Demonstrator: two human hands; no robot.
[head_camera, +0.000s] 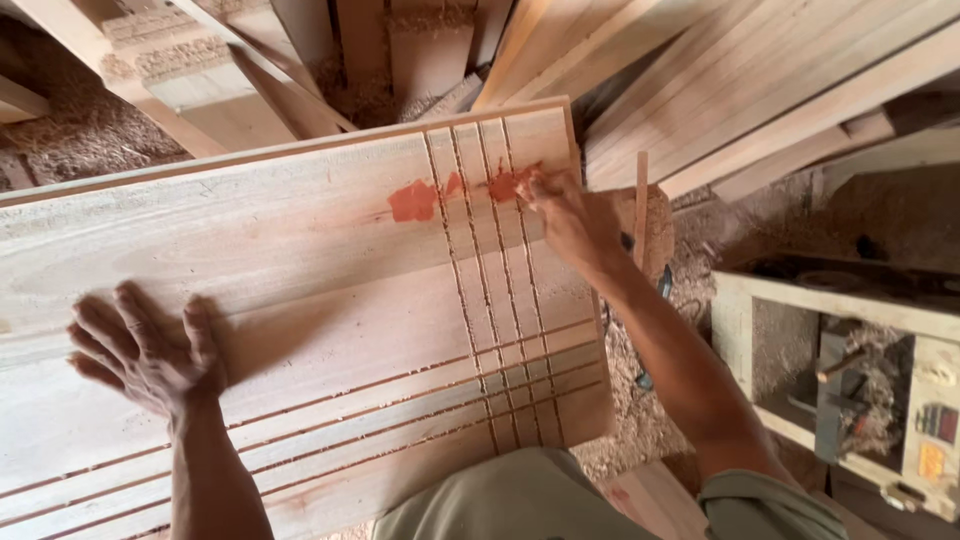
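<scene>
the person is working reddish filler paste into a grooved wooden panel (300, 300). the panel is lying flat under both hands, tilted slightly across the view, with sets of parallel grooves (490, 300) crossing near its right end.

right hand (570, 220) is pressing at the far right corner of the panel, fingertips pinched together over a red filler patch (507, 184) sitting on the grooves. whether it is gripping a small applicator or only smearing with bare fingers, cannot tell; the fingers are drawn close. a second filler patch (415, 200) is lying just left of that hand, between the grooves and the plain board.

left hand (145, 350) is resting flat and spread, palm down, well left of the right hand, gripping nothing, only bearing on the panel.

judgement on doing this well: the flat hand should be bearing down firmly so the panel is not sliding while the other is rubbing. the paste wants pushing across the defect rather than along the grooves, so the channels are not clogging; any that is getting in looks harder to clear once dry. thin passes, feathering the edges, are likely leaving less to sand.

beyond the right hand, stacked planks (760, 90) are leaning; sawdust (640, 420) is lying below the panel's edge, and a wooden box stand (830, 300) is standing further right.
</scene>
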